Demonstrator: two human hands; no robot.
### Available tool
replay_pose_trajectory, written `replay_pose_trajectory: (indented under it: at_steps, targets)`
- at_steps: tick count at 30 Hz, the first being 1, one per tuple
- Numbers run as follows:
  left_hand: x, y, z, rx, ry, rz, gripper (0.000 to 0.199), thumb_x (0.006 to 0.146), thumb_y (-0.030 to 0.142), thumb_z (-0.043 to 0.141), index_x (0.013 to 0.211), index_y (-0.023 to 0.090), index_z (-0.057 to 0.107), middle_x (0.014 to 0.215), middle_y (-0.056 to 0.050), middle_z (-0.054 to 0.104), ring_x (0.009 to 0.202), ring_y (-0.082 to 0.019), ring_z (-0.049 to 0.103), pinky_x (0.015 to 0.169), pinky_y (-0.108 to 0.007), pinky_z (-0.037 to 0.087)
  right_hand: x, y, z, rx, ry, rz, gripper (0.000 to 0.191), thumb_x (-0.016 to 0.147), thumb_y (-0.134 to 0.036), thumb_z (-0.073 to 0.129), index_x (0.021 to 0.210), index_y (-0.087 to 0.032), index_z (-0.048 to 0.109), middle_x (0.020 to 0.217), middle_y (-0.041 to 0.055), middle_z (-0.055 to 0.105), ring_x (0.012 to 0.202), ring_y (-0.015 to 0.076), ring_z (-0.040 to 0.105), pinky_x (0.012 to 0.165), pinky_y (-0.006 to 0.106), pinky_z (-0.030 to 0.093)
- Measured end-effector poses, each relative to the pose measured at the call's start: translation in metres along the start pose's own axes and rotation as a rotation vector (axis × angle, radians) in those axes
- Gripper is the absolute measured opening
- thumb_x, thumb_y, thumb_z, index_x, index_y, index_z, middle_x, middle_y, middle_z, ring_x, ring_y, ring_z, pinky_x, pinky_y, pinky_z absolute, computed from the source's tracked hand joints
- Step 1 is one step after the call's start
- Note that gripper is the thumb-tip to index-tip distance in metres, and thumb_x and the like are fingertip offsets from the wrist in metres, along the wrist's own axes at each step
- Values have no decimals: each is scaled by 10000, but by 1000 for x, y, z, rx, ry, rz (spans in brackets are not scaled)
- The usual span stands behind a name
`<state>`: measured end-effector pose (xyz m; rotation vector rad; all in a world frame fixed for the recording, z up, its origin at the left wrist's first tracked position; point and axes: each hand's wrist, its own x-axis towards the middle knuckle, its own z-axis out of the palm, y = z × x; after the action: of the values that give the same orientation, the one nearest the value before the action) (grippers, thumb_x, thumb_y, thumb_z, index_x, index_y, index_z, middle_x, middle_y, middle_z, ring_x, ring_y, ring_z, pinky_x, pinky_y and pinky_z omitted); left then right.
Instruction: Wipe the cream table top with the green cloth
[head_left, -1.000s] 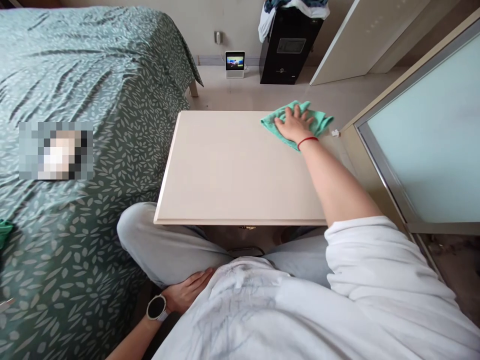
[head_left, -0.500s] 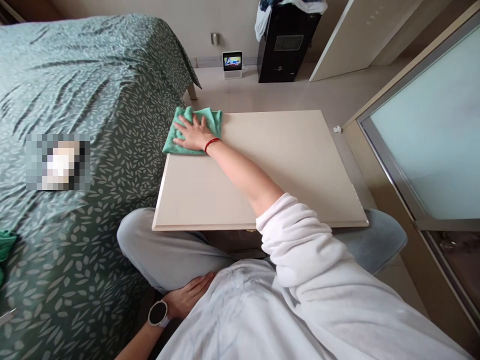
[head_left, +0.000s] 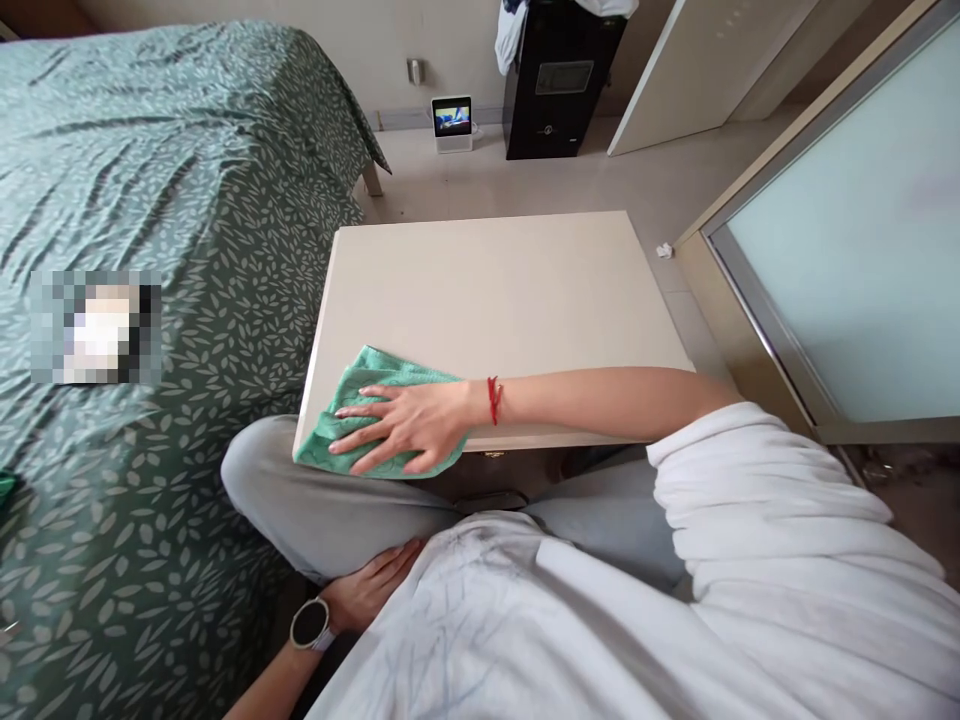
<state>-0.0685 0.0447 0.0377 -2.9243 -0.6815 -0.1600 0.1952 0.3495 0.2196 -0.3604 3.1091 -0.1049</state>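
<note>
My right hand (head_left: 409, 425) lies flat with spread fingers on a green cloth (head_left: 397, 373), pressing it against the small cream table (head_left: 510, 290). The cloth sits at the table's near left corner, and part of it hangs past the near edge. A red string bracelet (head_left: 494, 400) circles my right wrist. My left hand (head_left: 375, 590) rests on my lap, fingers stretched out and holding nothing, their tips partly hidden by my shirt. There is a round-faced watch (head_left: 310, 625) on my left wrist.
A bed with a green leaf-patterned sheet (head_left: 247, 300) stands close on the left. Beyond the table are a small display screen (head_left: 452, 123) and a black cabinet (head_left: 559, 85) on the floor. A frosted sliding panel (head_left: 847, 250) borders the right side.
My right hand has drawn the green cloth from the table's far left corner to its near left corner. My left hand has stayed on my lap. The view has shifted slightly.
</note>
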Motion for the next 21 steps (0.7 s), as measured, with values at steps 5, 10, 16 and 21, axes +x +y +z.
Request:
replay_pose_trajectory:
  at_steps: [5, 10, 16, 21]
  targets:
    - [-2, 0, 1, -3, -30, 18, 520, 1120, 198, 535, 1473, 143, 912, 1471, -162, 914, 1425, -264, 820, 1288, -331, 554, -31, 85, 5, 65, 20, 337, 721, 1209, -406, 497, 1925, -333, 509, 2039, 72, 391, 1905, 415, 290, 1499, 701, 289]
    - [-3, 1, 3, -1, -49, 26, 539, 1128, 187, 509, 1505, 130, 891, 1512, -170, 897, 1429, -260, 816, 1270, -334, 562, -61, 178, 7, 174, 188, 982, 782, 1179, -453, 445, 1932, -246, 488, 2042, 177, 347, 1855, 577, 307, 1415, 938, 204]
    - [-12, 9, 22, -21, 16, -42, 565, 1162, 187, 431, 1437, 139, 923, 1394, -157, 939, 1325, -249, 865, 1248, -341, 592, -86, 195, 8, 176, 314, 1654, 827, 1165, -411, 325, 1932, -110, 405, 2045, 293, 234, 1864, 646, 191, 1284, 1102, 136]
    - [-20, 11, 36, 6, -23, -20, 548, 1162, 236, 470, 1473, 152, 913, 1408, -158, 935, 1325, -255, 862, 1252, -342, 587, -83, 136, 17, 155, 246, 1446, 827, 1179, -469, 402, 1940, -145, 411, 2055, 282, 219, 1858, 647, 200, 1302, 1082, 162]
